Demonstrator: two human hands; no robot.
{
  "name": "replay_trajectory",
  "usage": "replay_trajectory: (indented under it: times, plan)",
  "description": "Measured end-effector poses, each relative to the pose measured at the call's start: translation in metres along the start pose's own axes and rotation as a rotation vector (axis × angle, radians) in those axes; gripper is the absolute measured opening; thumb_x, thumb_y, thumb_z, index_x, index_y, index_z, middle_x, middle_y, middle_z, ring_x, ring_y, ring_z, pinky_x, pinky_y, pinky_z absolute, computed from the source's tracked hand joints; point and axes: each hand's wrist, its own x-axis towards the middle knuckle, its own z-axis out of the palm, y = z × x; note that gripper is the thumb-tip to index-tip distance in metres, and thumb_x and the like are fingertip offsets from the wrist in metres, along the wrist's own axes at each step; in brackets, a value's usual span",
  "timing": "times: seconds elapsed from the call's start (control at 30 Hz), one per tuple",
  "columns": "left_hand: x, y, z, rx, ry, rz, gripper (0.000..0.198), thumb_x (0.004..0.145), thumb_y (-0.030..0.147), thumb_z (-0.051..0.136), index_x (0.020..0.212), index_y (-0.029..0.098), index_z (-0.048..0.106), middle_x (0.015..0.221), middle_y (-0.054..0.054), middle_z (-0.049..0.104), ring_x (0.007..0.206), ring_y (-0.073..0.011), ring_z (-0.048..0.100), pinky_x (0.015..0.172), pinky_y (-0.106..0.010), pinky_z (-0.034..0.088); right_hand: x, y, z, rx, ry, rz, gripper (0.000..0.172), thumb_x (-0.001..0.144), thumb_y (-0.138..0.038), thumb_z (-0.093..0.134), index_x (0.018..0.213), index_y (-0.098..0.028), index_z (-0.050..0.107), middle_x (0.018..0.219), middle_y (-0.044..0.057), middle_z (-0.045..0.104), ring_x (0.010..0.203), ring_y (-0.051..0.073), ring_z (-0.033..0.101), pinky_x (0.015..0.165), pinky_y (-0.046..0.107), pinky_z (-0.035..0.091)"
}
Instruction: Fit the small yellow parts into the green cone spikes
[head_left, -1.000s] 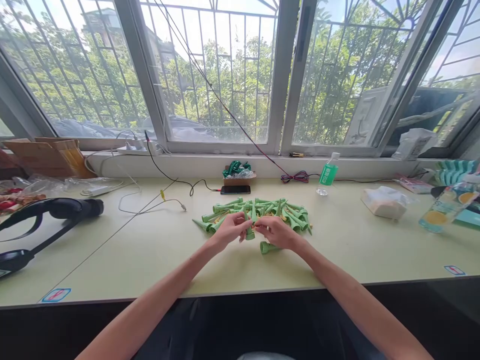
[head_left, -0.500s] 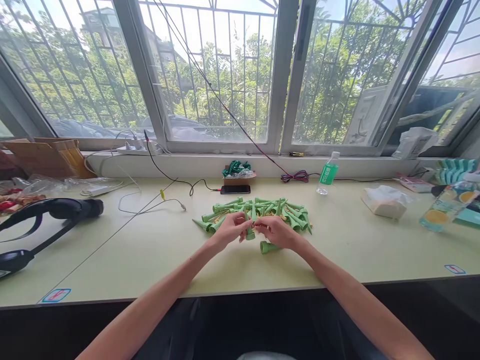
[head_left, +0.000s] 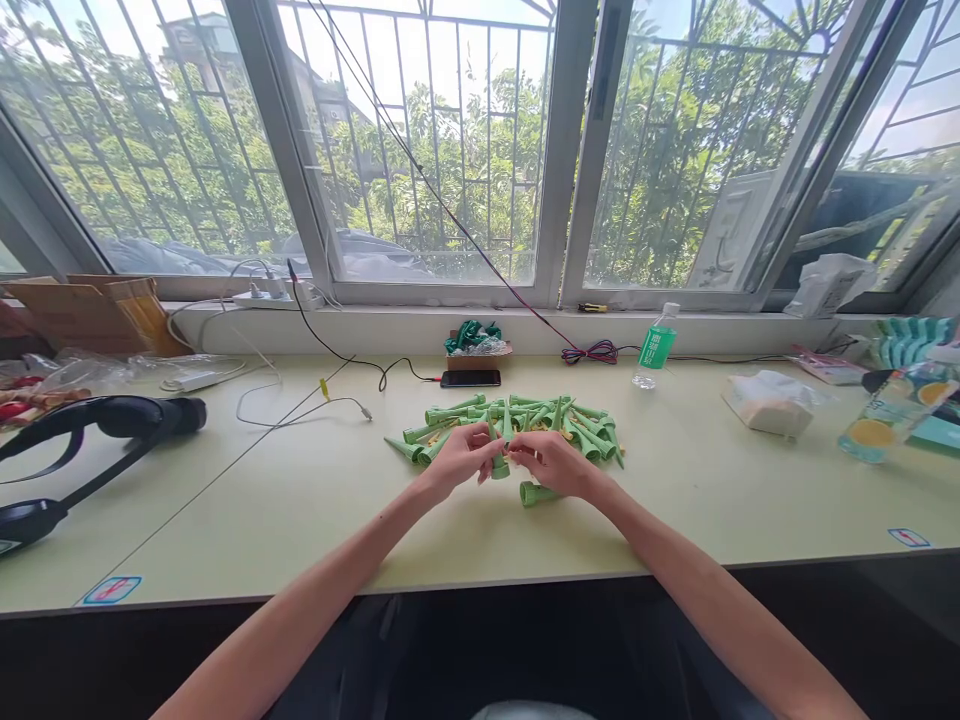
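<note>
In the head view my left hand is closed round a green plastic spike, a tapered hollow piece held upright with its wide end down. My right hand meets it from the other side, thumb and finger pinched at the spike's side. Whatever small part sits between those fingertips is too small to name. Just under the right hand lies another green spike, its open round end facing left. Behind both hands spreads a pile of similar green spikes, with small yellow bits among them.
Beyond the pile are a black phone on a cable and a small cardboard box. A water bottle and tissue pack stand to the right. A black headset and a white cable lie left.
Hardly anything differs. Both hands stay at the same spike, with only a slight shift of the right fingers.
</note>
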Motion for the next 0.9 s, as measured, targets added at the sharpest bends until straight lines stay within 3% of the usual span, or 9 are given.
replay_trajectory:
  times: [0.53,0.9]
  plan:
    - [-0.0007,0.0008,-0.0015,0.029,0.005,-0.008,0.031,0.084,0.044,0.061,0.084,0.014,0.061,0.053,0.001,0.054,0.044,-0.0092,0.048,0.044,-0.021,0.040,0.0010,-0.0031,-0.0022,0.018,0.000,0.003,0.023,0.095,-0.026,0.044,0.084,-0.017,0.062,0.065,-0.001,0.056,0.059,0.012,0.046,0.058,0.023,0.037]
    - [-0.0015,-0.0006,0.0038,0.117,0.022,0.050,0.032,0.084,0.047,0.061,0.083,0.016,0.059,0.053,0.002,0.054,0.042,-0.0095,0.051,0.042,-0.020,0.041,0.0004,0.0005,0.0024,0.091,-0.019,0.077,0.015,0.094,-0.024,0.045,0.090,-0.018,0.058,0.069,-0.002,0.060,0.055,0.010,0.050,0.058,0.021,0.038]
